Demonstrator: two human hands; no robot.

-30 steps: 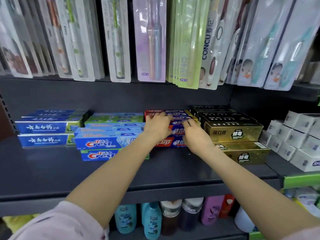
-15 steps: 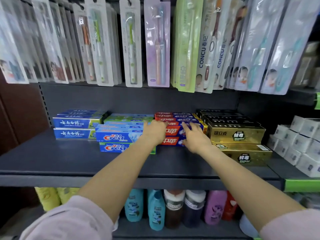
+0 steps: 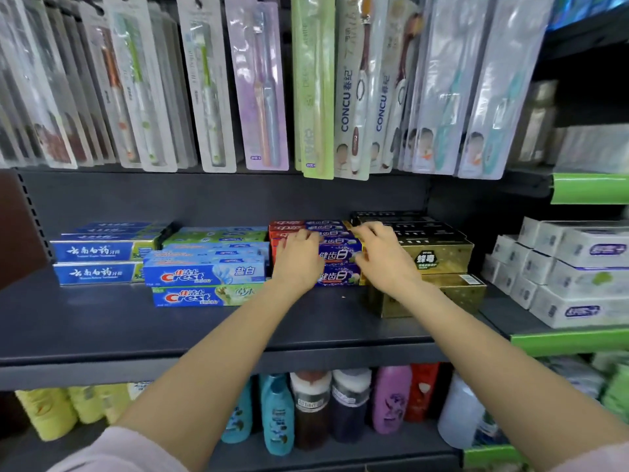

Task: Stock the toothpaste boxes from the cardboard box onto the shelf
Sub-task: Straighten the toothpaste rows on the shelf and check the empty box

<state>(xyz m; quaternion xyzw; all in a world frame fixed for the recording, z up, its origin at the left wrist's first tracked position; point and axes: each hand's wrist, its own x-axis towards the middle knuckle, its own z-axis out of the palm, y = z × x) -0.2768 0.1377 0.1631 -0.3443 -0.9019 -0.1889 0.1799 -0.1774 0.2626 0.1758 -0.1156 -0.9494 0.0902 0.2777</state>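
Fingers [image 3: 308, 236] of the left hand [image 3: 299, 258] curl over the top of a stack of red-and-purple toothpaste boxes [image 3: 337, 258] printed with Chinese characters, the palm covering the stack's red left end. The right hand [image 3: 383, 255] lies over the stack's right end where it meets the gold boxes [image 3: 439, 257], its fingers [image 3: 366, 229] bent and spread on the top edges; whether either hand truly grips a box or only presses on it cannot be told. Both bare forearms reach in from pale pink sleeves [image 3: 112, 449] at the bottom of the view.

The stack sits mid-way along the dark grey shelf [image 3: 102, 321], toward the back. Touching it on the left are blue Crest boxes [image 3: 204, 275], one with a green panel, and beyond them blue boxes with white brush-script Chinese lettering [image 3: 97, 252]. On the right, the gold boxes carry a black hexagonal label and have black-topped boxes [image 3: 408, 226] piled behind. White boxes with a purple logo [image 3: 578, 277] fill a neighbouring shelf edged in green.

Above hang carded toothbrushes [image 3: 258, 86], two packs reading CONCU [image 3: 350, 107]. Below the shelf stand bottles [image 3: 343, 407] in teal, brown, purple and red, with yellow packs [image 3: 61, 412] at the far left. The cardboard box is out of view.
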